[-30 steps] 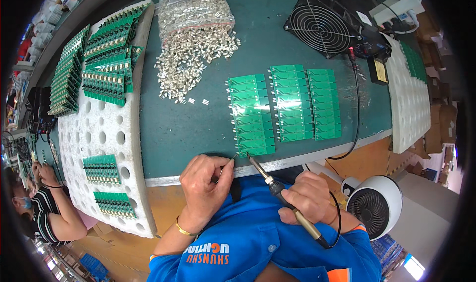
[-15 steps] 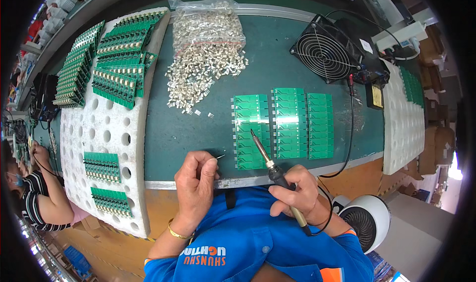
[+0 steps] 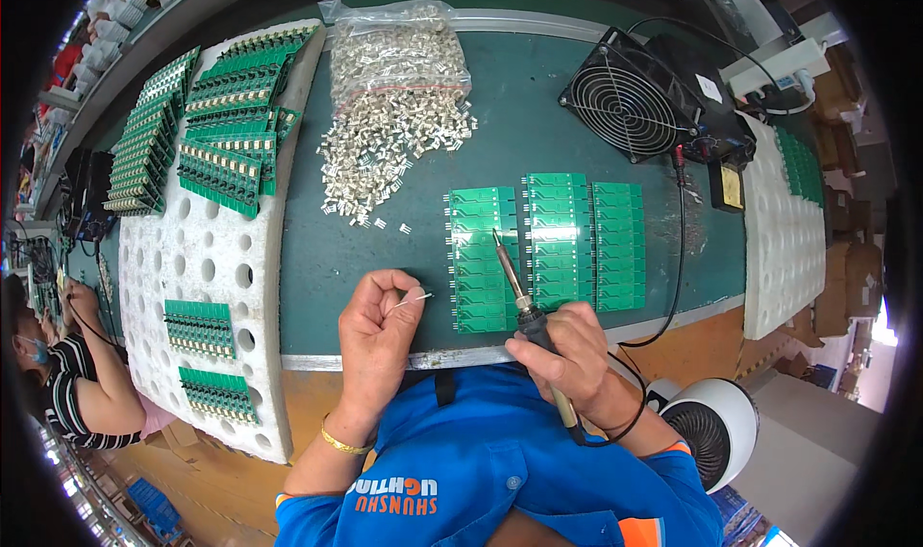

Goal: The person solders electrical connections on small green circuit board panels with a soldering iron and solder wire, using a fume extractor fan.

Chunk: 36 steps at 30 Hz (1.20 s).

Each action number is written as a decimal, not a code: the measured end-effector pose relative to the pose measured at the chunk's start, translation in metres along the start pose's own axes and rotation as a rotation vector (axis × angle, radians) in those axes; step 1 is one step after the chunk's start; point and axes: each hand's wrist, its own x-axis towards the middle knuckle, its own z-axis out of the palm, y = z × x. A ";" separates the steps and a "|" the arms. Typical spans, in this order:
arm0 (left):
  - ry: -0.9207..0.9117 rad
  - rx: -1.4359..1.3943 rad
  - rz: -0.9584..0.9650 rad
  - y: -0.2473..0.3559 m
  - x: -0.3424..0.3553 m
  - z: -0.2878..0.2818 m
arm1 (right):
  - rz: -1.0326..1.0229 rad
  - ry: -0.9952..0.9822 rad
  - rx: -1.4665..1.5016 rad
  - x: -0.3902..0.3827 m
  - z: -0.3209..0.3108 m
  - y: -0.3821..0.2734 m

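My left hand (image 3: 378, 340) pinches a thin pale solder wire (image 3: 411, 297) between thumb and forefinger, just left of the boards. My right hand (image 3: 567, 355) grips a soldering iron (image 3: 511, 276), with black grip and brass-coloured handle; its tip lies over the left green circuit-board panel (image 3: 479, 287), contact unclear. A second panel (image 3: 558, 284) and a third (image 3: 620, 283) lie to its right, all with small pins along their left edges. Behind my left hand a loose pile of small metal-legged components (image 3: 370, 158) spills from under a clear plastic bag (image 3: 389, 52).
White perforated foam (image 3: 192, 268) on the left carries stacked boards (image 3: 226, 167). A black fan (image 3: 630, 100), a yellow-topped stand (image 3: 729, 186), a cable and another foam sheet (image 3: 779, 259) are at right. A white fan (image 3: 716, 432) sits below. A co-worker (image 3: 82, 384) works at far left.
Both hands have drawn away from the near corner of the left panel. The left moved leftward with the wire; the iron's tip rose up the panel. The view has shifted slightly.
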 end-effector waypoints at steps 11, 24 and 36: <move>0.022 0.000 -0.126 0.008 0.011 -0.002 | 0.008 -0.101 -0.034 0.007 0.000 0.004; 0.060 0.156 -0.063 0.007 0.020 0.003 | 0.009 -0.111 -0.080 0.002 -0.001 0.004; 0.002 0.135 -0.142 0.015 0.027 0.008 | 0.030 -0.119 -0.071 0.005 -0.001 0.005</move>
